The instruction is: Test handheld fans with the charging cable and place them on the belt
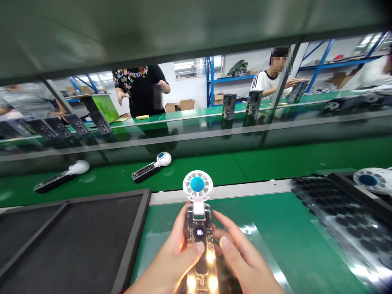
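Note:
I hold a small handheld fan [198,204] upright over the green table, in both hands. Its round white head with a blue hub points away from me. The clear handle glows with yellow lights and shows a small lit display. My left hand [171,261] wraps the handle from the left, thumb pressed on its front below the display. My right hand [241,257] grips the handle's right side, fingers curled against it.
A dark framed tray [92,228] lies at left, a black dimpled tray [343,216] with another fan head [370,179] at right. Two fans [151,167] [61,175] lie on the green conveyor. Across it, people handle dark boxes [229,106].

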A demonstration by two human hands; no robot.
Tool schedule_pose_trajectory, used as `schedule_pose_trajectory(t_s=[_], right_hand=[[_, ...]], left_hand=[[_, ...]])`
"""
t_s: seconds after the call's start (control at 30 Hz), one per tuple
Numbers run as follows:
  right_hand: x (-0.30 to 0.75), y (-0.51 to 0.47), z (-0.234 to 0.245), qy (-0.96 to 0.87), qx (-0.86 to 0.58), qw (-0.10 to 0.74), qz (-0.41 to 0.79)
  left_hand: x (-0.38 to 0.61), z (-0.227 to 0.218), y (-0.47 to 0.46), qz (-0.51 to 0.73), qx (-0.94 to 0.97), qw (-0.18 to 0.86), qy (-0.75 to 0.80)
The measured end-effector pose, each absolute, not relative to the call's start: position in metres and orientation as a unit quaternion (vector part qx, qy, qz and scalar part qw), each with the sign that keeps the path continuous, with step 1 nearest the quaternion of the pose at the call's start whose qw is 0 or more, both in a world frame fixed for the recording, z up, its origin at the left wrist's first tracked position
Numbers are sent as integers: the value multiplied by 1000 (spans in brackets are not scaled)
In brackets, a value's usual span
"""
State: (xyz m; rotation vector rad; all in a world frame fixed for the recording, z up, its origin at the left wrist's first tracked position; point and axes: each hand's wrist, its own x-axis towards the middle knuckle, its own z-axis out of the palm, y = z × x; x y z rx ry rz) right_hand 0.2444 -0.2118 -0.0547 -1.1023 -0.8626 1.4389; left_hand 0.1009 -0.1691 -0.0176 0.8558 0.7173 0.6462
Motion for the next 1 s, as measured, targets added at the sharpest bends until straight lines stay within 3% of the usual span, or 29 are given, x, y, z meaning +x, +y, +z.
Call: schedule_pose_trajectory(t_s=[0.13, 0.3, 0.57, 0.73, 1.0], right_hand=[[264, -202, -57, -378, -545, 489, 566], [286, -191, -57, -335, -523, 393, 678], [297, -198, -34, -330, -445, 368, 747], [303, -200, -39, -403, -471, 310, 721], [298, -199, -41, -325, -484, 372, 722]], left_hand=[[99, -13, -169, 314, 393, 783, 367], [101, -10, -169, 311, 385, 782, 380], [101, -14, -174, 335, 387, 783, 353], [101, -13, -174, 351, 382, 789, 329], [104, -7, -168, 364, 382, 763, 372]])
